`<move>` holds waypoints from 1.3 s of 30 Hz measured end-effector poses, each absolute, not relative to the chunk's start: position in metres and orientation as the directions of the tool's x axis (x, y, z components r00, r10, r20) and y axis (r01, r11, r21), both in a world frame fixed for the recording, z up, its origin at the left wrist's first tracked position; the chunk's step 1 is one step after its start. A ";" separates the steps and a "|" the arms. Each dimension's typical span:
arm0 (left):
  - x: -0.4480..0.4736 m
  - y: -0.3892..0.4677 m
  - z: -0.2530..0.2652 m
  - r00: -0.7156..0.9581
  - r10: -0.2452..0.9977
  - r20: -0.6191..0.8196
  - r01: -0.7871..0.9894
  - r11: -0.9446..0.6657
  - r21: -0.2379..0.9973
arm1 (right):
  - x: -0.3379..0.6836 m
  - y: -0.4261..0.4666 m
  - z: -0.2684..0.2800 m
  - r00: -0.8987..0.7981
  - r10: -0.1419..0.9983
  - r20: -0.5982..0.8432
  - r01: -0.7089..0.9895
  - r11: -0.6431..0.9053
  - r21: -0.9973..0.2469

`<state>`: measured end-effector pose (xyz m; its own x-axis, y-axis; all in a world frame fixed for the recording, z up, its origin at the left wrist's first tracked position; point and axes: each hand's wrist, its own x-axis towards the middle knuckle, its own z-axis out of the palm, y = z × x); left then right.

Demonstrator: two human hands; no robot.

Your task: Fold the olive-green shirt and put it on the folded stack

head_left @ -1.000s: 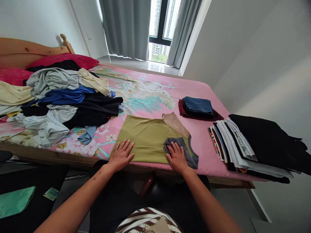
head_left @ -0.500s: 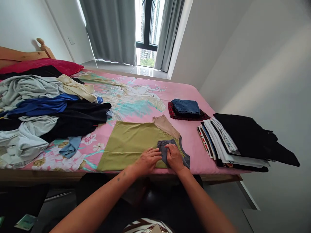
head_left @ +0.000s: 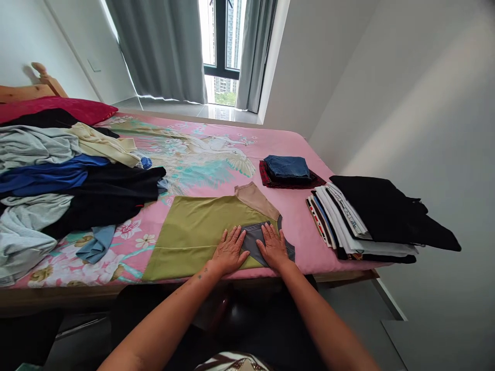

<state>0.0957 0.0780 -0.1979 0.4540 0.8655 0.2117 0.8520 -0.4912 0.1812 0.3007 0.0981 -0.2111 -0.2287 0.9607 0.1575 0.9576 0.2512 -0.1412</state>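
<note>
An olive-green T-shirt [head_left: 193, 221] lies spread at the near edge of the bed, its neckline to the right. Its far sleeve [head_left: 257, 200] is beige-pink and folded inward; the near sleeve [head_left: 252, 238] is dark grey and lies folded over the shirt. My left hand [head_left: 231, 249] rests flat, fingers spread, on the green cloth and the edge of the grey sleeve. Pressed flat on the grey part near the collar is my right hand [head_left: 274, 245], its fingers stretched out. Neither hand grips any cloth.
A stack of folded clothes [head_left: 348, 226] with black garments on top stands to the right. Behind the shirt sits a smaller pile with folded jeans [head_left: 286, 166]. Loose clothes [head_left: 96, 190] are heaped on the left of the pink flowered bedsheet [head_left: 209, 178].
Both hands have flattened out, and the right fingers, bent on the grey sleeve before, are now stretched. The grey sleeve lies smoother. The view has shifted slightly to the right.
</note>
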 end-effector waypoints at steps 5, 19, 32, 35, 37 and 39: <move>0.097 0.077 -0.197 0.439 0.871 0.219 0.864 -0.477 0.164 | 0.299 0.097 -0.210 -0.218 0.960 0.174 0.958 0.244 -0.152; 0.096 0.079 -0.195 0.438 0.870 0.228 0.861 -0.479 0.170 | 0.297 0.097 -0.209 -0.196 0.962 0.189 0.958 0.229 -0.174; 0.102 0.085 -0.171 0.388 0.917 0.093 0.885 -0.398 0.242 | 0.286 0.102 -0.190 -0.135 0.989 0.051 0.968 0.143 -0.208; 0.112 0.094 -0.161 0.407 0.905 0.121 0.871 -0.424 0.249 | 0.275 0.109 -0.185 -0.127 0.989 0.073 0.973 0.138 -0.185; 0.117 0.099 -0.161 0.437 0.890 0.131 0.856 -0.457 0.243 | 0.270 0.116 -0.186 -0.117 0.991 0.066 0.977 0.127 -0.170; 0.118 0.101 -0.168 0.440 0.892 0.106 0.858 -0.452 0.244 | 0.267 0.121 -0.192 -0.085 0.996 0.032 0.981 0.089 -0.172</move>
<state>0.1180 0.1013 -0.1679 0.4397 0.8919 0.1059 0.8579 -0.4520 0.2442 0.2666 0.1210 -0.1917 -0.0849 0.9959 0.0325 0.9810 0.0892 -0.1725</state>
